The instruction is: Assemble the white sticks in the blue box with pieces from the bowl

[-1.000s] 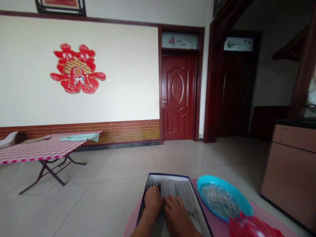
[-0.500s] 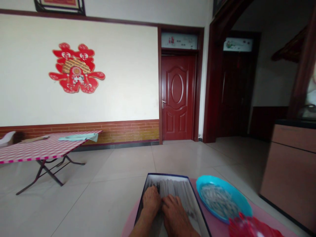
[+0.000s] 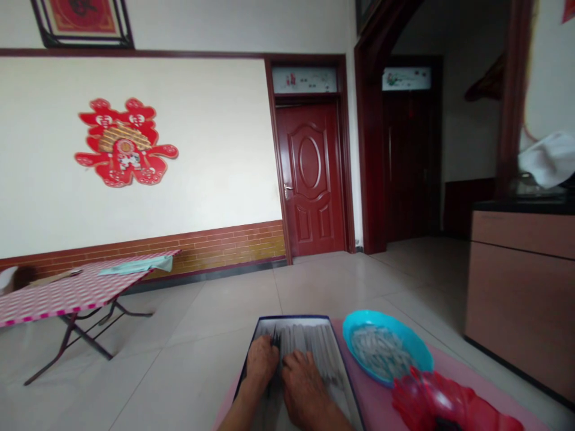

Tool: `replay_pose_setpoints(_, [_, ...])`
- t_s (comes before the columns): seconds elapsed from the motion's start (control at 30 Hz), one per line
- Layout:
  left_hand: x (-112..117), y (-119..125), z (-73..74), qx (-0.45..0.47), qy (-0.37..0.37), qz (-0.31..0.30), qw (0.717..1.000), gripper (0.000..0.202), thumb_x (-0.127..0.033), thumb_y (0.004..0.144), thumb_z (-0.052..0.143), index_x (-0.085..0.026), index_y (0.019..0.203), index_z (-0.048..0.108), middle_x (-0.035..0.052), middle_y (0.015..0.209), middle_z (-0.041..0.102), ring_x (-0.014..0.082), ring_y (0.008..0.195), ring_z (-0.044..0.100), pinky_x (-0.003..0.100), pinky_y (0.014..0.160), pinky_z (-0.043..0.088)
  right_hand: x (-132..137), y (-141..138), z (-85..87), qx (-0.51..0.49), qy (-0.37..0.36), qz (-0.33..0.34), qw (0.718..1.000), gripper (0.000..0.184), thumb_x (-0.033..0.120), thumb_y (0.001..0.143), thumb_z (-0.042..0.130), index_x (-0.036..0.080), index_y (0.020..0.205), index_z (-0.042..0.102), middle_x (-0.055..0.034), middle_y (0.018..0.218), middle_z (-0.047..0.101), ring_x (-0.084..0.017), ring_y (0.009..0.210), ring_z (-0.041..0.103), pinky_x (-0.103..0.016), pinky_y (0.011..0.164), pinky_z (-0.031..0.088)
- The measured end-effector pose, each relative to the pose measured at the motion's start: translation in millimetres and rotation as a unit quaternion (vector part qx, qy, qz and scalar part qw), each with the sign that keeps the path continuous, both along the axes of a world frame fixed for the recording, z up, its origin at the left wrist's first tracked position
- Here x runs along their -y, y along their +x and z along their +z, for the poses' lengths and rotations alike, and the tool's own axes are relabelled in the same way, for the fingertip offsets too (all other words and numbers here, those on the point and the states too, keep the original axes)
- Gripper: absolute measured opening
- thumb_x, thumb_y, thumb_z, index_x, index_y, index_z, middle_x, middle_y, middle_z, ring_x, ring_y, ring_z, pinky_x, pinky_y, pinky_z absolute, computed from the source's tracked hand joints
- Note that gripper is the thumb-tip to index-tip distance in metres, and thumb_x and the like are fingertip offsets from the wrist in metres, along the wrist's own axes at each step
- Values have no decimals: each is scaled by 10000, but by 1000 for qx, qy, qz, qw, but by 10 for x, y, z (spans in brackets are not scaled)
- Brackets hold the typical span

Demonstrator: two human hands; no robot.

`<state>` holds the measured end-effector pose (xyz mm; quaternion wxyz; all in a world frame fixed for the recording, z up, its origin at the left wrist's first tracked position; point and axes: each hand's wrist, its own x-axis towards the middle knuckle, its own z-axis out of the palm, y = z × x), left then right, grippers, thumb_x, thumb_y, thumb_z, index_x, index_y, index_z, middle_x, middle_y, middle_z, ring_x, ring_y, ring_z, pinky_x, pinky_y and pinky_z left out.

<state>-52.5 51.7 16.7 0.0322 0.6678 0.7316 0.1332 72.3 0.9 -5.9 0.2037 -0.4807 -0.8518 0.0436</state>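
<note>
A shallow dark-edged box [image 3: 345, 366] with a pale inside lies in front of me. Rows of long, thin grey strips [image 3: 320, 347] fill its far part. My left hand [image 3: 261, 363] reaches into the left side, fingers curled beside dark, pointed pieces [image 3: 275, 341]. Close by on its right, my right hand [image 3: 302, 383] bends its fingers down onto the strips. Both sets of fingertips are hidden, so what they pinch cannot be made out. Right of the box, a blue basin [image 3: 415, 353] holds many small whitish-grey pieces [image 3: 381, 350].
Box and basin rest on a pink surface [image 3: 348, 335]. A shiny red translucent object [image 3: 449, 398] lies at the near right. A checked folding table [image 3: 90, 293] stands at the left, a cabinet [image 3: 516, 287] at the right. A red door [image 3: 312, 179] is across the tiled floor.
My view has turned slightly right and tilted, so the room appears shifted left. Both hands stay in the box; more dark pointed pieces show beside the left fingers.
</note>
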Motion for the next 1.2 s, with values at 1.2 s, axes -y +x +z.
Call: replay_pose_setpoints(1.2, [-27,-60,11,79,57,-39,994,368,-142,877,409,-161,1187,607,70,1144,668,165,1094,585,210,949,382,-45,108,-54,-24,55,19,998,317,93,820,395,197,1045,593,-55,1135,592,-212,1075,468,-352,955,303])
